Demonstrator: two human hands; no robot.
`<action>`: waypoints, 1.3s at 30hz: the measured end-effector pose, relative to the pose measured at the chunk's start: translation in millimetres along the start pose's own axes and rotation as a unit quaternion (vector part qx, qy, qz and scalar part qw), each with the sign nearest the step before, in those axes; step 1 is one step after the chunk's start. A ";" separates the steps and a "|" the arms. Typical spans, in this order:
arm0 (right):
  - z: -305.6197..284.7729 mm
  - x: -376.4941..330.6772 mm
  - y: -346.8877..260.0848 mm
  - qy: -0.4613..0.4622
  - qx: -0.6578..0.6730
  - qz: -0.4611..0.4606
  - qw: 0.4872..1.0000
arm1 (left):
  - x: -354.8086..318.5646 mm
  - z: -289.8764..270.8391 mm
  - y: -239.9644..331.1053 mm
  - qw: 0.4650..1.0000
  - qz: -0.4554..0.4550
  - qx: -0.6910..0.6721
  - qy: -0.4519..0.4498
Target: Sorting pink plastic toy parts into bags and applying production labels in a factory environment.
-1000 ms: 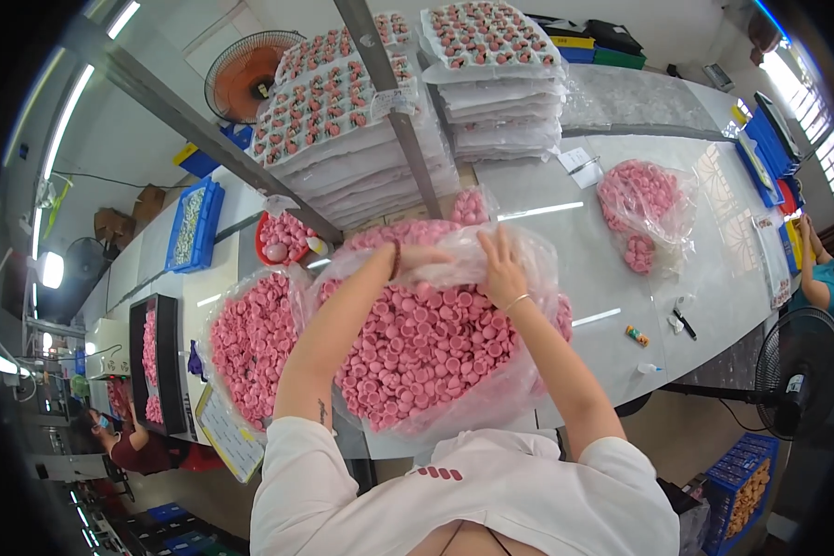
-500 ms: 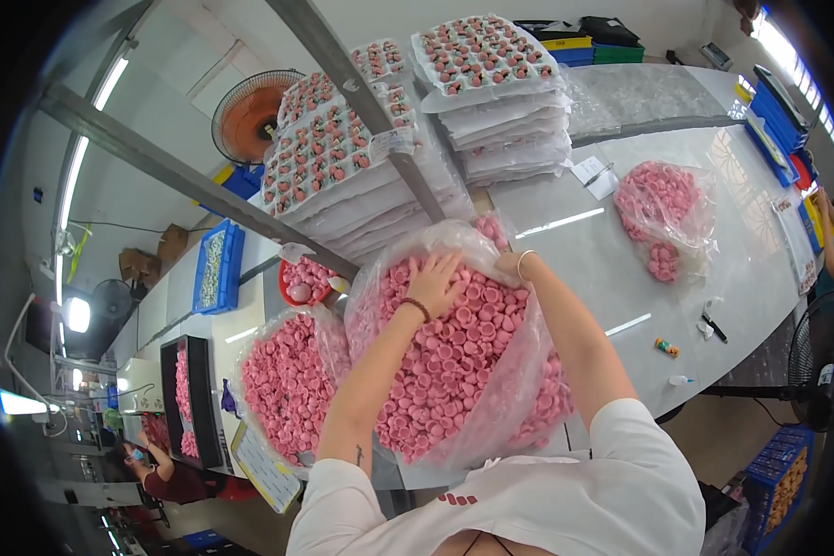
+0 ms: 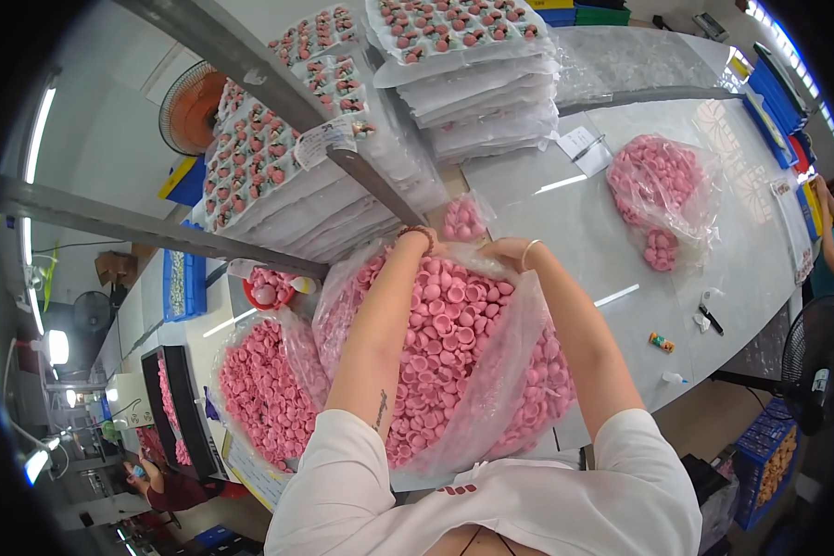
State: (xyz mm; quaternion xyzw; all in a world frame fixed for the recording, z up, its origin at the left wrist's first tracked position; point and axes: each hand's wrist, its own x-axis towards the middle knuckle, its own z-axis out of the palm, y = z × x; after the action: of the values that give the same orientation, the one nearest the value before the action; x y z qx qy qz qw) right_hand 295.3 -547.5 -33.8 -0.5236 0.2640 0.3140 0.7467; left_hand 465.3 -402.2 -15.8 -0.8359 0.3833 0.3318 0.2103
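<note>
Fingers of the left hand and right hand curl tight over the crinkled mouth of a big clear plastic bag, gripping the thin film at its far top edge. It bulges with small round pink caps, glossy and cup-shaped, and rests on the smooth white table directly beneath both forearms. A second similar bag sits just left.

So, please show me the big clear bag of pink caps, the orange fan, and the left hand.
big clear bag of pink caps (image 3: 445, 343), head view, middle of its front.
orange fan (image 3: 190, 111), head view, grille.
left hand (image 3: 426, 243), head view, wrist end.
</note>
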 end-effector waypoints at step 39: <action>199.3 -134.1 -0.2 0.192 -0.640 -0.362 0.650 | -279.4 185.8 31.3 0.746 0.106 -0.363 0.548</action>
State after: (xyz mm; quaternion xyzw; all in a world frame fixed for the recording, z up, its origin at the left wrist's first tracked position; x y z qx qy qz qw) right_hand 219.5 -384.5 125.5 -0.9742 -0.0754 0.0020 0.2126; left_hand 231.9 -168.9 52.6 -0.8410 0.3694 -0.0492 -0.3923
